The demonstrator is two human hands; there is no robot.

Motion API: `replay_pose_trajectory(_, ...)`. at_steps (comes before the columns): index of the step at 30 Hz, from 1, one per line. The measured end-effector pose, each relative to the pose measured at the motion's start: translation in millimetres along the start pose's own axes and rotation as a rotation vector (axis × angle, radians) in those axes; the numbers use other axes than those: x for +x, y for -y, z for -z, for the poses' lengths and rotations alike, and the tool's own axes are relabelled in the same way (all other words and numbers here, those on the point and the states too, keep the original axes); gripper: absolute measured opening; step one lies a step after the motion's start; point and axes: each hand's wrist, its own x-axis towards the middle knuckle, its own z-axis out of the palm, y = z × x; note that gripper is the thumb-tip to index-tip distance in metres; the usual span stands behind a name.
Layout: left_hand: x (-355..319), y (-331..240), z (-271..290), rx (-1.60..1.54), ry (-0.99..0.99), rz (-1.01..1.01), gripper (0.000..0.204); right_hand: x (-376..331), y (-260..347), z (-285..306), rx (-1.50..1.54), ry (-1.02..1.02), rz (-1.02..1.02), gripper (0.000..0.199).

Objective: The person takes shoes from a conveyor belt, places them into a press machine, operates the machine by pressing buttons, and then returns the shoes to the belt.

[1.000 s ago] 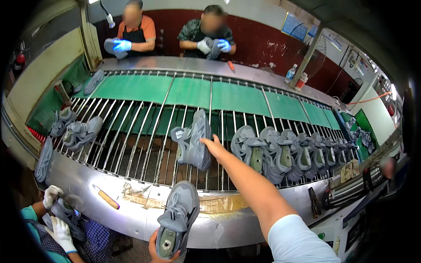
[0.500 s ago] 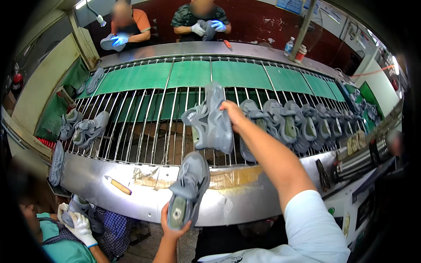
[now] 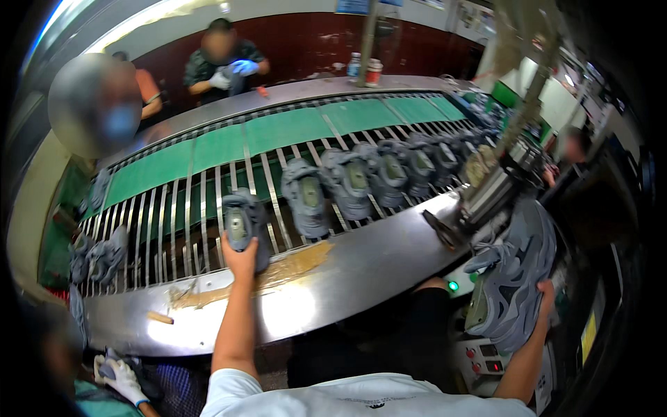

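My left hand (image 3: 240, 254) grips the heel of a grey sneaker (image 3: 244, 203). That sneaker has its toe pointing away and its opening upward, at the near edge of the barred conveyor (image 3: 149, 226); whether it rests on the bars I cannot tell. Off to the right, my right hand (image 3: 546, 300) is closed on the sole side of a second grey sneaker (image 3: 521, 267), tilted on its side with its laces facing left. This one is held beside the machine. Several similar sneakers (image 3: 303, 198) stand in a row on the bars, right of my left hand.
A metal ledge (image 3: 368, 271) with brown tape (image 3: 295, 267) and a knife handle (image 3: 160, 317) runs along the front. At right stands a machine with a control box (image 3: 486, 361) and a metal cylinder (image 3: 490, 184). A co-worker's gloved hand (image 3: 125, 382) is at lower left; others work across.
The view has turned right. My left hand has carried its sneaker forward from the ledge to the bars. My right hand has swung its sneaker from above the bars to beside the machine.
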Motion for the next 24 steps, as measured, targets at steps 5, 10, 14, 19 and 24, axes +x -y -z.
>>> replay_pose_trajectory(5,15,34,-82,0.121,0.069,-0.047,0.089,-48,36,211,-0.202,-0.408,0.167,0.056)
replay_pose_trajectory(10,22,54,-109,0.026,0.158,-0.062,0.087,32,77,247,-0.460,-0.948,0.373,0.037)
replay_pose_trajectory(14,-37,30,-118,0.312,0.162,-0.210,0.074,83,125,290,-0.732,-1.155,0.300,0.067)
replay_pose_trajectory(19,-118,-5,-87,0.505,0.201,-0.194,0.068,171,145,239,-1.110,-1.168,0.010,0.063)
replay_pose_trajectory(24,-115,-7,-87,0.667,0.296,-0.124,0.065,230,113,238,-1.416,-1.308,-0.282,0.078)
